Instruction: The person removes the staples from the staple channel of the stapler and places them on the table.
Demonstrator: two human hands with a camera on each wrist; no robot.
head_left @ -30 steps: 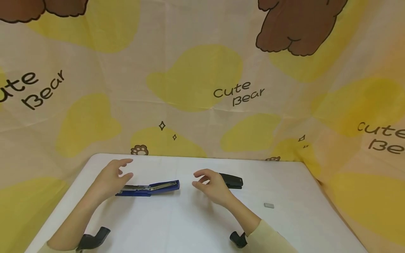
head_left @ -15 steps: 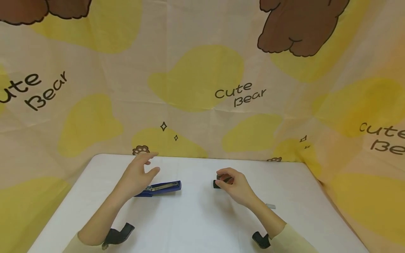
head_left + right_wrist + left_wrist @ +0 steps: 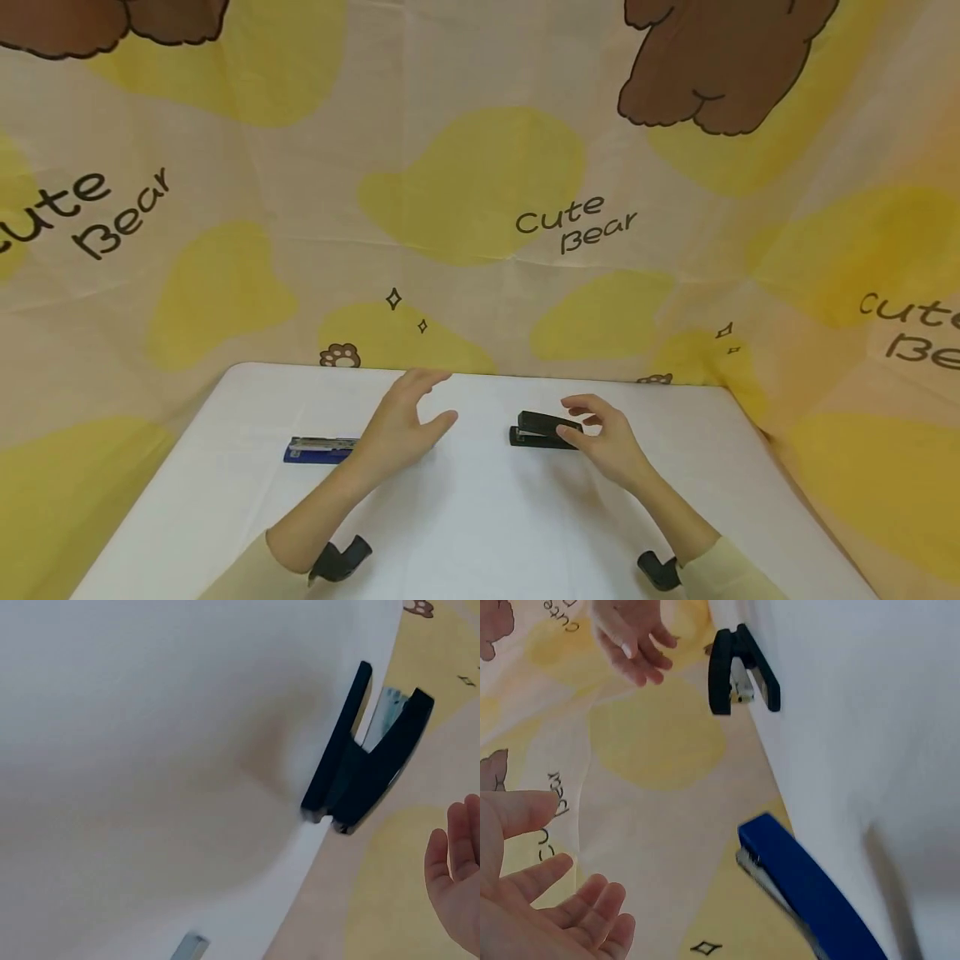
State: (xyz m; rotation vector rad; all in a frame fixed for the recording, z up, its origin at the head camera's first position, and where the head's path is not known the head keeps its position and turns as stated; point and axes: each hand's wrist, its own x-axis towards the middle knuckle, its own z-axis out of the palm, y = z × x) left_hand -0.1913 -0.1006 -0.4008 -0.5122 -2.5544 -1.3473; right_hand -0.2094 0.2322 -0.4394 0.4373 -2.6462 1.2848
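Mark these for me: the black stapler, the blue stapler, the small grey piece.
Black stapler [image 3: 542, 425]: head view, on its raised upper arm.
Blue stapler [image 3: 808, 889]: left wrist view, on its blue casing.
Small grey piece [image 3: 190, 948]: right wrist view, on its visible end; the frame cuts off the rest.

On the table [image 3: 472, 533], one stapler [image 3: 318, 456] lies left of a second stapler [image 3: 544, 423], with a cloth [image 3: 450, 192] behind.
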